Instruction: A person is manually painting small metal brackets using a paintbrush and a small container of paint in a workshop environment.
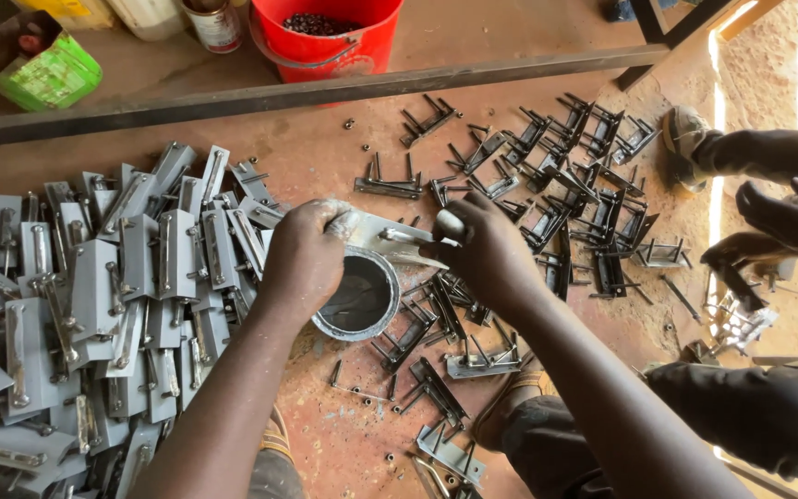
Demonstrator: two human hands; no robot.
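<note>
My left hand [302, 254] grips a flat metal latch piece [390, 238], wet with silver paint, just above an open round tin [359, 296] of grey paint. My right hand [487, 249] is closed around a small brush [452, 225] whose tip touches the latch piece. To the left lies a big heap of silver-painted latches [103, 296]. To the right and below, several dark unpainted latches [565, 185] are scattered on the reddish floor.
A dark steel bar [307, 92] crosses the top. Behind it stand a red bucket [330, 32], a tin can [214, 23] and a green box [34, 60]. Another person's hands [768, 217] work at the right edge. Loose small bolts [362, 393] dot the floor.
</note>
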